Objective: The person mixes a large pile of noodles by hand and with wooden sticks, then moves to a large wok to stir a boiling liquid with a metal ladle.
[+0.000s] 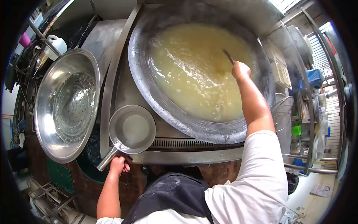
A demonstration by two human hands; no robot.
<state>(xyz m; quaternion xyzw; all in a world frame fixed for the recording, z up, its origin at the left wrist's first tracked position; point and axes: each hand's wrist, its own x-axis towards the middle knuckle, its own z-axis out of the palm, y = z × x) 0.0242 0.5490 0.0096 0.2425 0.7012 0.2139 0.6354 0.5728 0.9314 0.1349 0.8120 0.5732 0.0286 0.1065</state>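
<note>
The big wok (201, 71) fills the top middle of the frame, full of pale soup. The right hand (241, 70) is closed tight on a stirring tool (228, 56) dipped in it. Stir slow and wide so nothing splashes. The left hand (119, 164), low and left, grips the handle of a small pan (132, 128). Keep it level.

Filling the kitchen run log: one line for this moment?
right hand: grips utensil in wok | left hand: holds saucepan handle | colander left
</note>
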